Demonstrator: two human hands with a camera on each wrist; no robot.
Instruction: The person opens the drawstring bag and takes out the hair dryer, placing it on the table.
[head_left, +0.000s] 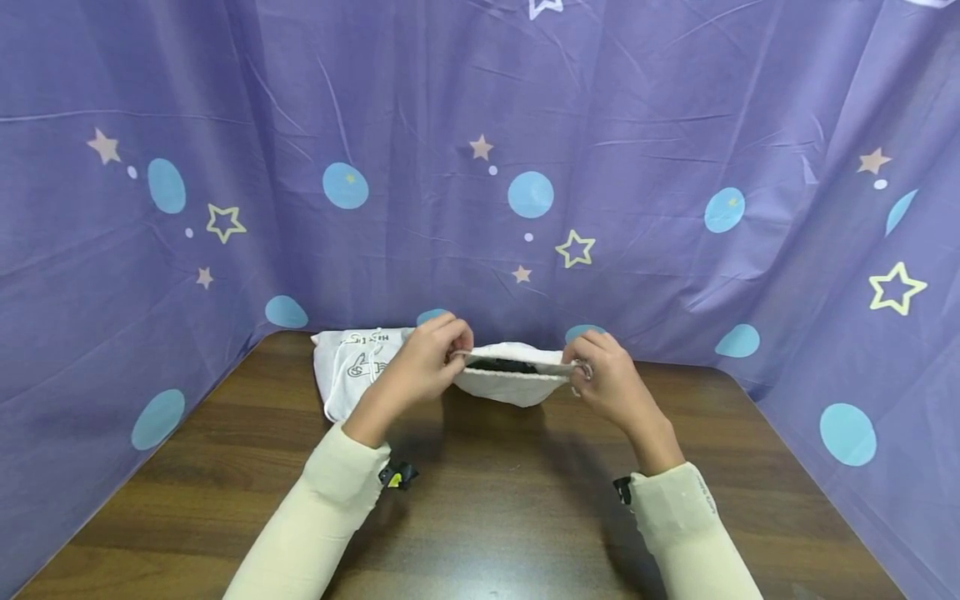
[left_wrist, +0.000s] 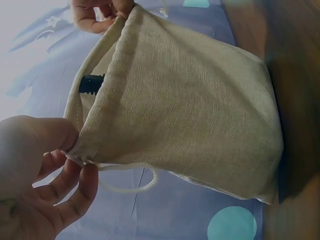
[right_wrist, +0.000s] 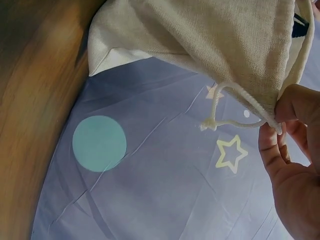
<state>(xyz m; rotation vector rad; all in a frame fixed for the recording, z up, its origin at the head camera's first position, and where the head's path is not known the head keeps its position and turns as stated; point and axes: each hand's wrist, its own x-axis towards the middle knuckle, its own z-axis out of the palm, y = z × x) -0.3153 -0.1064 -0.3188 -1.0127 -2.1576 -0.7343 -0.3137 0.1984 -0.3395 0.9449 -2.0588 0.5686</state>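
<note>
The head view looks forward and down from farthest off, over the left hand [head_left: 431, 357] and right hand [head_left: 611, 377] to the table [head_left: 495, 525] and the purple curtain [head_left: 450, 100] behind. The left wrist view sits close to the held white bag [left_wrist: 185, 110], turned sideways so the table runs down its right edge, and catches the right hand at its top. The right wrist view, also near, is turned the opposite way, with the table at its left edge, and shares the bag's mouth with the left wrist view

An off-white cloth drawstring bag [head_left: 510, 389] stands mouth-up near the middle of the worktop's [head_left: 517, 517] far edge, opening parted, white cord [right_wrist: 245, 94] looping from both top corners.
</note>
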